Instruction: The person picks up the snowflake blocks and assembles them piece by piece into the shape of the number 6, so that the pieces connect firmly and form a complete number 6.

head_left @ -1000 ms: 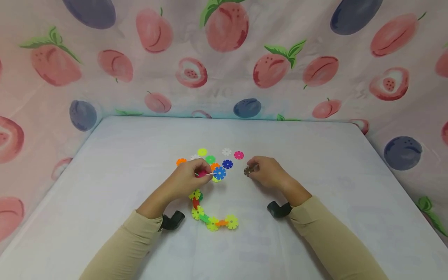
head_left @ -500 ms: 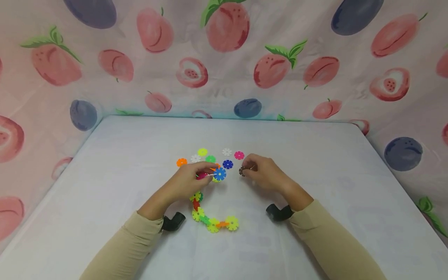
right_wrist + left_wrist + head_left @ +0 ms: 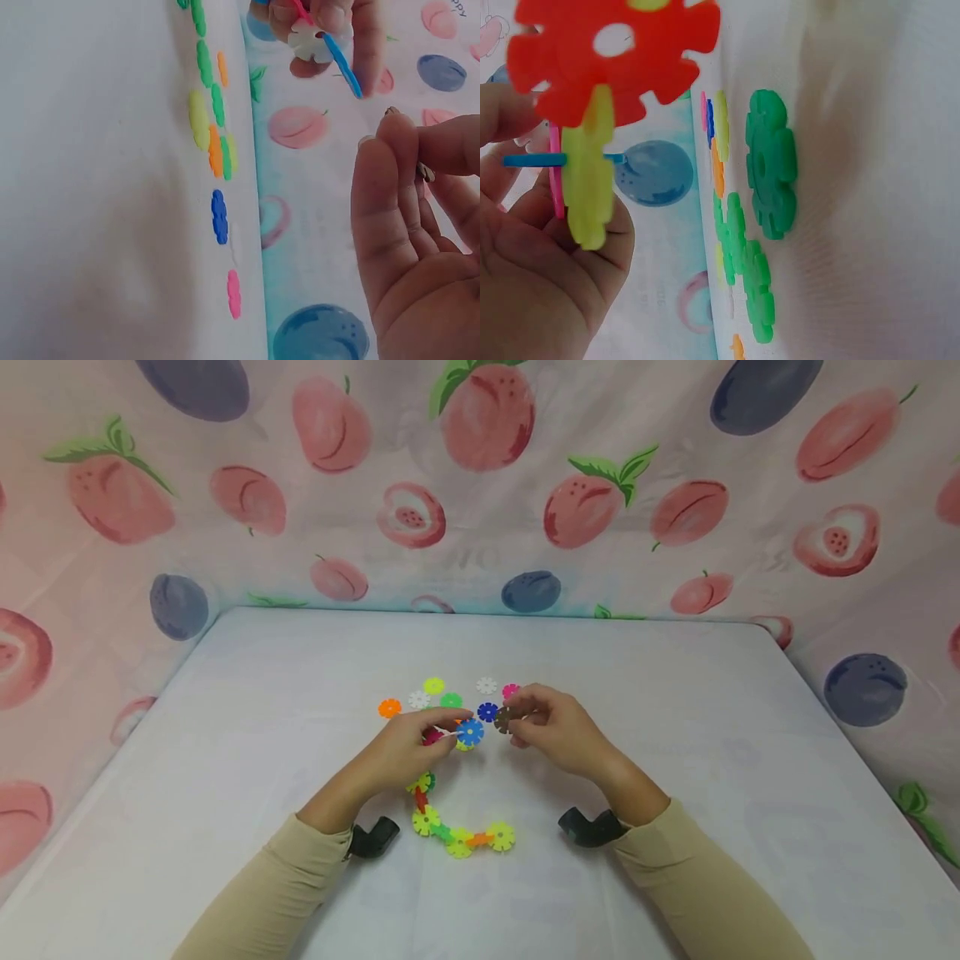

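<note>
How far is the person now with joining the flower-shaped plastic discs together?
Done: a curved chain of joined discs lies on the white table, its upper end held by the left hand at the blue disc. In hand: the right hand pinches a brown disc close beside that blue disc, not yet attached. Left: several loose discs lie behind the hands.
</note>
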A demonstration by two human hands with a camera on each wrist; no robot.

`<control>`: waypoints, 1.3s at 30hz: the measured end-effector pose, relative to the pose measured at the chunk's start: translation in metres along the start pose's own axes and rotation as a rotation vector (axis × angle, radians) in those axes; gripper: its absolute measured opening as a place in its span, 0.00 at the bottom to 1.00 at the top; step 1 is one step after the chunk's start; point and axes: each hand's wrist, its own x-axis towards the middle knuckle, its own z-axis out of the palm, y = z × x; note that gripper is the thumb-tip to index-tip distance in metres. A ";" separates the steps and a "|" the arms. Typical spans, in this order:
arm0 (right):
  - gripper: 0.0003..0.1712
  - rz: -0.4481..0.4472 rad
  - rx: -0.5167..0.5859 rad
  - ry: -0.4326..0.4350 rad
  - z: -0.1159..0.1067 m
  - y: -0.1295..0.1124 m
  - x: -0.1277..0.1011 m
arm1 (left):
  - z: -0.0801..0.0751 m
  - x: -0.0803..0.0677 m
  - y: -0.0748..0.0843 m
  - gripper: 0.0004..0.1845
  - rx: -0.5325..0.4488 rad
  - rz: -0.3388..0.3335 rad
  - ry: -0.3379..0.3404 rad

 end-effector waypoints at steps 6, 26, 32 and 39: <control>0.15 -0.023 0.018 -0.041 0.005 0.003 -0.002 | 0.000 -0.001 0.002 0.22 -0.018 -0.018 -0.018; 0.04 0.006 -0.189 0.058 0.021 0.007 -0.002 | 0.002 0.000 0.002 0.23 -0.057 -0.027 -0.020; 0.03 -0.013 -0.202 0.067 0.022 0.010 -0.003 | 0.003 0.000 0.002 0.22 -0.064 -0.030 -0.012; 0.04 -0.019 -0.179 0.060 0.024 0.009 -0.003 | 0.005 0.001 0.002 0.22 -0.069 -0.051 0.014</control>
